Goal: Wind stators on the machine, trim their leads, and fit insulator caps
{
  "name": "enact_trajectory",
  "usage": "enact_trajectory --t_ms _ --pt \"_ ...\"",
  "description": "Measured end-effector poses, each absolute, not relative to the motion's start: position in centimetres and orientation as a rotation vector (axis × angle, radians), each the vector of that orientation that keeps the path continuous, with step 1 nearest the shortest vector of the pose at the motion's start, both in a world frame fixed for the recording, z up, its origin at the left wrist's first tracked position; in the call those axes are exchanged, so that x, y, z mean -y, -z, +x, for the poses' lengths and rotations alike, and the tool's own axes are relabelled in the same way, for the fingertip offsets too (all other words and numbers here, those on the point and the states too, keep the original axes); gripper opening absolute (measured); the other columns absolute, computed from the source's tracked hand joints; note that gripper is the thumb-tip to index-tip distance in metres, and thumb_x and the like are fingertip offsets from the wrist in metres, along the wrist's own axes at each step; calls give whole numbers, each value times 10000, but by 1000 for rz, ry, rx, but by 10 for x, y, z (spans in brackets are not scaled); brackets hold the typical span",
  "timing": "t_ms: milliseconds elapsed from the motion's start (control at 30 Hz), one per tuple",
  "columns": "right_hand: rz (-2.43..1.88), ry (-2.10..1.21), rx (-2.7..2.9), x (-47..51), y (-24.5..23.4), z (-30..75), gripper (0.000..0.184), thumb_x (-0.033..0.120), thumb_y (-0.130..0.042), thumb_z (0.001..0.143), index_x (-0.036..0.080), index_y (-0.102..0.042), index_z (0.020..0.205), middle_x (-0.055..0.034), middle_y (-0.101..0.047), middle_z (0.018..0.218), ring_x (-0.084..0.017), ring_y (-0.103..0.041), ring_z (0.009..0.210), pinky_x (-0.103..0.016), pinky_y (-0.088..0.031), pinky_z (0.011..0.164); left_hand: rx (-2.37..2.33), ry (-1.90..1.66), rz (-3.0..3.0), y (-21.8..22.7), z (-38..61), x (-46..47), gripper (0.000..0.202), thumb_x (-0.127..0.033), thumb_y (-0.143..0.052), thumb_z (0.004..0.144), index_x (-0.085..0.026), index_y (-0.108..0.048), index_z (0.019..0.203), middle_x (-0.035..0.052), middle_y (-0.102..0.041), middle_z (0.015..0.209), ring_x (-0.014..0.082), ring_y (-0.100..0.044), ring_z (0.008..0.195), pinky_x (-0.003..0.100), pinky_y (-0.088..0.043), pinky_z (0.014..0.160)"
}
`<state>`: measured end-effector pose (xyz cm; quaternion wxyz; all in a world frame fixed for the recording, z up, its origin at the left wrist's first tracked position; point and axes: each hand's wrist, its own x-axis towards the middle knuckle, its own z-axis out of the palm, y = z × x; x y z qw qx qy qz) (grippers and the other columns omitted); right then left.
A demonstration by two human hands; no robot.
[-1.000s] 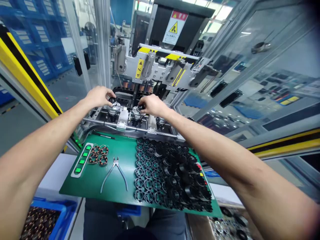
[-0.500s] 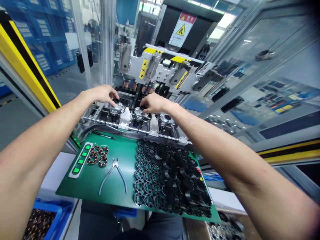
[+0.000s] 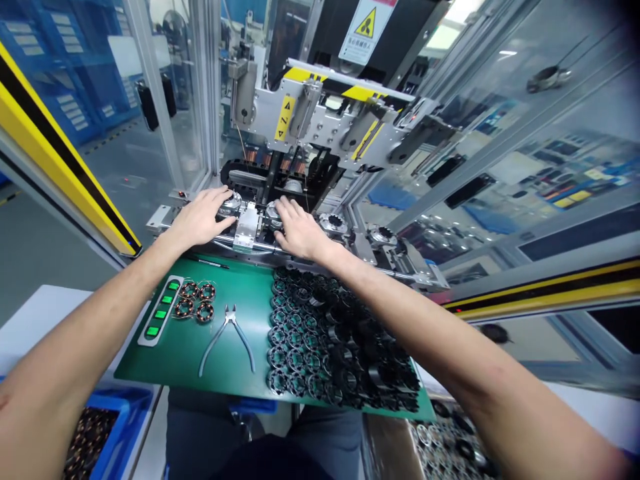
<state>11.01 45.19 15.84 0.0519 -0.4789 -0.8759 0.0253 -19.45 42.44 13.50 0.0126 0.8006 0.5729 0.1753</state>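
My left hand [image 3: 200,217] lies flat with fingers stretched out over the left round metal fixture [image 3: 231,202] of the machine's loading rail. My right hand [image 3: 296,227] lies the same way, fingers spread over the second fixture [image 3: 273,210]. Neither hand grips anything that I can see. Two more round fixtures [image 3: 333,223] stand uncovered to the right. Between my hands sits a silver clamp block [image 3: 247,227].
A green mat [image 3: 240,347] holds a heap of black ring parts [image 3: 330,347], small cutters [image 3: 227,337], three copper-wound stators [image 3: 195,300] and a strip of green buttons [image 3: 161,313]. A blue bin [image 3: 100,433] sits lower left. Yellow-black guard rails flank the machine.
Both hands went from pinching the parts on the fixtures to lying flat with fingers stretched over them. The view has shifted, showing more fixtures on the right.
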Motion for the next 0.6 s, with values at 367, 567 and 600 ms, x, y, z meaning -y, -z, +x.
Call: enact_trajectory --t_ms 367,567,600 --pt "-1315 -81 2513 -445 -133 113 750 334 -562 1183 53 -494 1875 -260 -460 1983 -407 -390 1889 -621 -316 1570 -1871 -763 2363 -134 -194 -417 720 -541 -601 1176 -209 -626 1814 129 -546 1950 367 -435 1842 591 -350 1533" --pt "-1343 -23 2498 -440 -149 113 588 445 -834 1171 238 -697 1704 -169 -627 1839 -399 -648 1666 -698 -558 1383 -1875 -829 2284 -155 -193 -408 659 -438 -688 1110 -185 -719 1717 154 -657 1852 365 -573 1738 548 -460 1467" --pt "-1373 2 2473 -438 -153 119 568 450 -843 1169 239 -713 1679 -161 -650 1806 -390 -680 1622 -688 -591 1351 -1902 -883 2253 -160 -192 -400 674 -422 -704 1097 -166 -707 1720 171 -659 1844 370 -565 1739 555 -467 1461"
